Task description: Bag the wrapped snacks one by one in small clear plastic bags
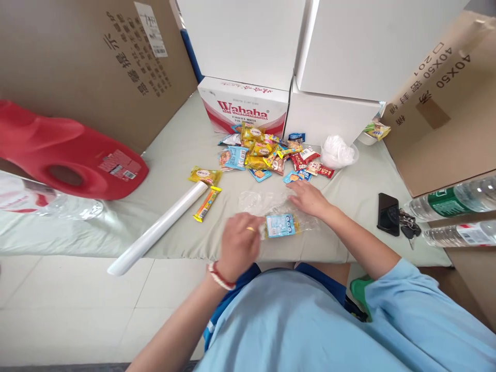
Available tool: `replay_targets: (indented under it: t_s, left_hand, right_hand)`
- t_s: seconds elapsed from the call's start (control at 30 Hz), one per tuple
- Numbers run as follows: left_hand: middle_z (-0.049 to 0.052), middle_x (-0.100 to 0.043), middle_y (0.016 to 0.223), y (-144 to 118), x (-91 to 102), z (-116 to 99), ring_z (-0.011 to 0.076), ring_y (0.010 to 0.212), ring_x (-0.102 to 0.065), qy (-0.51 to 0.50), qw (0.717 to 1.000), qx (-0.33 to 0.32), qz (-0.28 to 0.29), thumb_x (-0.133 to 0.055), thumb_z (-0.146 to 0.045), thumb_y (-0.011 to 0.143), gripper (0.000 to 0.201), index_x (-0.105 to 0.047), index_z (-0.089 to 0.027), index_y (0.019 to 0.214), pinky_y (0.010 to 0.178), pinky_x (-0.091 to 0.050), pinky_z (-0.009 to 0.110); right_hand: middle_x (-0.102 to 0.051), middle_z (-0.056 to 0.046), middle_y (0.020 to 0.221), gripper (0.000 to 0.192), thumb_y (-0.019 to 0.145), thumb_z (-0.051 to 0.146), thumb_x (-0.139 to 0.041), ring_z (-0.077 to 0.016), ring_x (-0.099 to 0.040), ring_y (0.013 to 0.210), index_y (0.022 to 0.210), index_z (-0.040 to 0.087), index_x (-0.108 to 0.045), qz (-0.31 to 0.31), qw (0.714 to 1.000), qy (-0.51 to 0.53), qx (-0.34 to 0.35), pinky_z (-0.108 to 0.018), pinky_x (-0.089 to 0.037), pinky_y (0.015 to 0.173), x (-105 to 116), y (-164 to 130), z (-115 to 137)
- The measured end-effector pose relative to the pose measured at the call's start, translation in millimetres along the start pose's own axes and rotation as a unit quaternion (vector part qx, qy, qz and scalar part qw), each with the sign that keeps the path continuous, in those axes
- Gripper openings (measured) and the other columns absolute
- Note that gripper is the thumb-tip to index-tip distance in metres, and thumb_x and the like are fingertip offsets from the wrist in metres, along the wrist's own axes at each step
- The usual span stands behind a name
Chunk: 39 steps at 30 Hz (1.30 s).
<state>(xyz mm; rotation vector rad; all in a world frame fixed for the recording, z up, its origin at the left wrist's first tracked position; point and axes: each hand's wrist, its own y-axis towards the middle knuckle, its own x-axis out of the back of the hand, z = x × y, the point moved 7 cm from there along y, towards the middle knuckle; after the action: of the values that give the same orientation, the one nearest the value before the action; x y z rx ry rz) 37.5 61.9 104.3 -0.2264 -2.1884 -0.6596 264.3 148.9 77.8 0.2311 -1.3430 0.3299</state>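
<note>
Head view: the left hand [241, 240] is blurred, its fingers bunched at the left edge of a clear bag [256, 202]; I cannot tell whether they pinch it. The right hand [308, 199] lies palm down with fingers loosely spread at the bag's upper right edge, fingertips near 2 blue packets [297, 176]. The bag lies on the cloth [170, 181] before the person, with 1 blue-labelled snack [280, 226] showing at it; glare obscures whether that is inside or beneath. Overlapping wrappers hide parts of the snack pile [261, 150]. At left, the frame cuts off a red jug [89, 160]; at right, 2 bottles [449, 204].
</note>
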Motion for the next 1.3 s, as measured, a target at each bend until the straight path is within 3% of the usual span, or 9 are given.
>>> replay_targets:
  t_s: [0.13, 0.27, 0.43, 0.53, 0.67, 0.8, 1.07, 1.2, 1.3]
  left_hand:
    - [0.011, -0.068, 0.111, 7.2, -70.5, -21.2, 0.0278, 0.104, -0.055, 0.048, 0.989, -0.011, 0.136, -0.043, -0.019, 0.099, 0.039, -0.067, -0.027, 0.129, 0.085, -0.045, 0.045]
    - [0.011, -0.064, 0.100, 12.2, -96.6, -14.2, 0.0277, 0.099, -0.052, 0.094, 0.981, 0.007, 0.172, -0.047, -0.020, 0.100, 0.035, -0.069, -0.027, 0.126, 0.081, -0.042, 0.043]
    - [0.010, -0.062, 0.096, 9.8, -94.4, -12.2, 0.0271, 0.097, -0.052, 0.115, 0.978, 0.018, 0.171, -0.047, -0.023, 0.102, 0.033, -0.070, -0.028, 0.125, 0.080, -0.040, 0.040]
    - [0.010, -0.064, 0.095, 7.0, -97.4, -10.8, 0.0265, 0.097, -0.055, 0.091, 0.983, 0.029, 0.155, -0.048, -0.023, 0.102, 0.031, -0.071, -0.027, 0.122, 0.081, -0.042, 0.040]
    - [0.012, -0.068, 0.092, -0.2, -103.0, -0.4, 0.0264, 0.095, -0.060, 0.034, 0.990, 0.060, 0.126, -0.051, -0.022, 0.100, 0.026, -0.075, -0.020, 0.093, 0.084, -0.046, 0.042]
    - [0.009, -0.072, 0.089, -18.1, -94.3, 23.0, 0.0214, 0.091, -0.067, -0.016, 0.992, 0.064, 0.108, -0.051, -0.017, 0.096, 0.025, -0.074, -0.019, 0.087, 0.086, -0.051, 0.036]
    - [0.009, -0.070, 0.115, -29.8, -28.6, 108.3, 0.0225, 0.111, -0.064, -0.061, 0.944, 0.272, -0.179, -0.038, -0.036, 0.100, 0.038, -0.065, -0.020, 0.122, 0.100, -0.051, 0.042]
    - [0.016, -0.064, 0.133, -7.4, -46.1, 82.5, 0.0394, 0.137, -0.048, 0.006, 0.977, 0.212, -0.031, -0.067, -0.049, 0.084, 0.034, -0.073, -0.020, 0.100, 0.112, -0.040, 0.060]
    - [0.012, -0.070, 0.110, -5.8, -53.1, 58.3, 0.0321, 0.109, -0.065, -0.036, 0.980, 0.193, 0.026, -0.066, -0.041, 0.083, 0.021, -0.072, -0.021, 0.085, 0.095, -0.052, 0.049]
  right_hand:
    - [-0.065, -0.019, 0.131, 0.061, 0.091, 0.035, -0.072, -0.0320, -0.059, 0.118, 0.144, 0.012, -0.053, 0.104, 0.995, -0.002, 0.007, -0.039, -0.046, 0.094, -35.8, 44.5, 19.9]
    - [-0.073, -0.009, 0.097, 0.025, 0.090, 0.025, -0.072, -0.0225, -0.065, 0.088, 0.112, 0.015, -0.073, 0.156, 0.988, 0.007, 0.017, -0.029, -0.044, 0.077, -42.6, 64.6, 22.5]
    - [-0.066, -0.010, 0.115, 0.013, 0.093, 0.023, -0.066, -0.0249, -0.055, 0.107, 0.101, 0.019, -0.076, 0.067, 0.990, 0.012, 0.122, -0.033, -0.040, 0.093, -4.9, 37.3, 41.6]
    - [-0.064, -0.010, 0.112, 0.016, 0.096, 0.019, -0.058, -0.0232, -0.053, 0.098, 0.096, 0.018, -0.073, -0.003, 0.985, -0.026, 0.168, -0.032, -0.040, 0.084, 5.4, -5.5, 61.2]
    - [-0.061, -0.006, 0.091, 0.024, 0.103, 0.017, -0.048, -0.0197, -0.050, 0.080, 0.108, 0.020, -0.071, -0.001, 0.987, -0.035, 0.155, -0.029, -0.036, 0.066, -22.2, -55.7, 74.6]
    - [-0.061, -0.005, 0.097, 0.037, 0.105, 0.014, -0.042, -0.0201, -0.052, 0.087, 0.130, 0.026, -0.066, -0.031, 0.987, 0.000, 0.156, -0.029, -0.041, 0.074, -54.1, -79.2, 79.1]
    - [-0.060, -0.006, 0.099, 0.036, 0.106, 0.022, -0.044, -0.0207, -0.049, 0.088, 0.126, 0.032, -0.072, -0.011, 0.988, 0.063, 0.139, -0.031, -0.042, 0.080, -74.1, -80.6, 75.1]
    - [-0.059, -0.005, 0.095, 0.036, 0.106, 0.020, -0.044, -0.0199, -0.048, 0.086, 0.119, 0.030, -0.076, 0.006, 0.987, 0.075, 0.139, -0.030, -0.041, 0.076, -67.8, -75.0, 75.6]
    - [-0.058, -0.005, 0.095, 0.035, 0.105, 0.019, -0.045, -0.0195, -0.048, 0.085, 0.118, 0.030, -0.076, 0.012, 0.988, 0.083, 0.133, -0.030, -0.041, 0.075, -65.6, -71.0, 77.1]
